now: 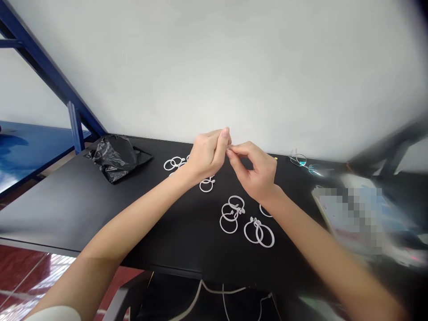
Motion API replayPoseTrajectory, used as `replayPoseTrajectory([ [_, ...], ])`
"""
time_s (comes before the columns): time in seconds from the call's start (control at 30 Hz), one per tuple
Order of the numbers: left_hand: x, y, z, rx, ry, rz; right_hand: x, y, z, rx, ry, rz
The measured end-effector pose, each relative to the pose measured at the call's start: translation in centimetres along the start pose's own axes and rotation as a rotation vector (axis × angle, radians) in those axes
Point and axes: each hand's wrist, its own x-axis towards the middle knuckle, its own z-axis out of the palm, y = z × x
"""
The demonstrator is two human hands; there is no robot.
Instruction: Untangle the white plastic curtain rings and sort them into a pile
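Forearms (140,218) foremost; small item (228,149) at right hand's (256,171) fingertips, white rings (257,222) below

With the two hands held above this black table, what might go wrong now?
The left hand and right hand meet; any small thing pinched there, hard to make out, might drop onto the black table. Some white rings overlap, so lifting one may drag its neighbour. The glasses lie near the wall, where the right hand, swinging outward, could knock them.
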Motion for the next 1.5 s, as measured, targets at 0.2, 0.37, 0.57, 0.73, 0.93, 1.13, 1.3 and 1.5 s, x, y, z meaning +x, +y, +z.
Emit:
replayPoseTrajectory([
  [0.2,0.2,0.3,-0.2,0.007,-0.05,-0.093,0.0,0.5,0.2,0.021,0.024,-0.022],
  [0.37,0.2,0.2,-0.1,-0.006,-0.034,-0.079,-0.2,0.5,0.5,0.058,0.032,-0.04],
  [0.57,0.1,-0.2,0.3,-0.023,-0.095,-0.105,-0.5,1.2,0.7,0.197,0.001,0.064],
  [0.73,0.6,-2.9,0.2,0.052,-0.374,-0.158,0.8,3.1,-1.1,0.312,-0.37,0.408],
  [0.93,-0.3,-5.9,0.8,0.476,-0.799,-0.145,1.0,4.3,-2.5,0.016,-1.322,0.642],
  [1.13,-1.5,-6.5,1.7,0.568,-0.988,-0.181,-0.1,4.0,-0.4,0.024,-1.498,0.575],
  [1.3,-1.1,-6.0,1.5,0.626,-1.052,-0.221,0.4,4.3,-1.3,-0.004,-1.438,0.607],
  [1.5,-0.2,-4.6,0.5,0.633,-1.088,-0.26,1.7,4.3,-3.7,-0.02,-1.327,0.627],
])
